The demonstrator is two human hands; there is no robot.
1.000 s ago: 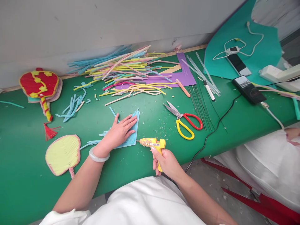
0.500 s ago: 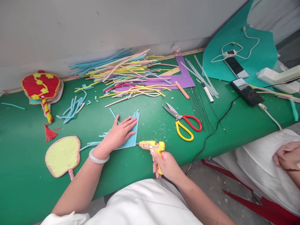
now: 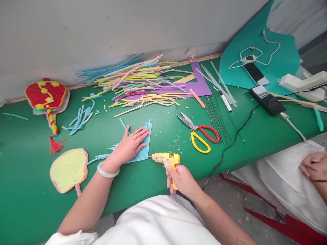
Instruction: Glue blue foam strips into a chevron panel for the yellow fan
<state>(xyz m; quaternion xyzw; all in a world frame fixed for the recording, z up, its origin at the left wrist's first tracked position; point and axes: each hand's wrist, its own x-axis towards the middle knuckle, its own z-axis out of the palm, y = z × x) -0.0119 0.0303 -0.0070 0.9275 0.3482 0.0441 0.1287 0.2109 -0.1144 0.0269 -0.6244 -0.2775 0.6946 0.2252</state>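
Note:
My left hand lies flat with fingers stretched out on a light blue piece made of strips, pressing it onto the green table. My right hand is closed round the handle of a yellow glue gun. The gun's nozzle points left, at the lower right corner of the blue piece. A black cord runs from the gun over the table edge.
Red and yellow scissors lie right of the blue piece. A heap of coloured strips covers the back. A yellow fan shape and a red fan lie at the left. Another person's hand shows at the right.
Both my hands have stayed where they were. The other person's hand at the right edge has come further into view.

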